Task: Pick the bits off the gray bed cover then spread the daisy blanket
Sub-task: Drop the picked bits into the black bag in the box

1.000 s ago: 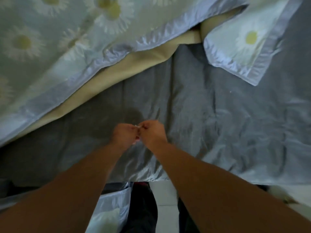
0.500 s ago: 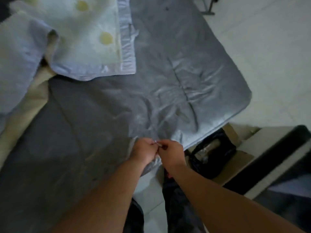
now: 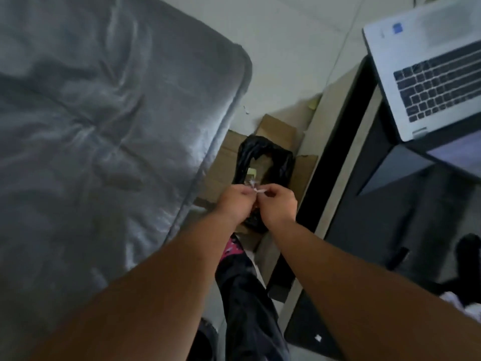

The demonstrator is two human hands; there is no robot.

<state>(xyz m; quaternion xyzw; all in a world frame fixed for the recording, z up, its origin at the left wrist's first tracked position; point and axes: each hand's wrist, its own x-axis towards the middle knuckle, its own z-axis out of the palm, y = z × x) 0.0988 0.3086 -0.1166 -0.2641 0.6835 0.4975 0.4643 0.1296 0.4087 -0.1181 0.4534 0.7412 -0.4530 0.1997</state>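
Disposal step: left hand [image 3: 235, 201] and right hand [image 3: 279, 204] pinch pale bits [image 3: 257, 190] above black-lined bin [image 3: 263, 162] beside gray bed cover [image 3: 104, 113]; next, release.

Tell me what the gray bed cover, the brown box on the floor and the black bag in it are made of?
The gray bed cover looks like smooth, slightly shiny woven cloth: it creases softly and catches light. The brown box looks like plain matte cardboard, with flat flaps folded open. The black bag looks like thin glossy plastic film, crinkled and draped over the box's rim, though blur leaves this uncertain.
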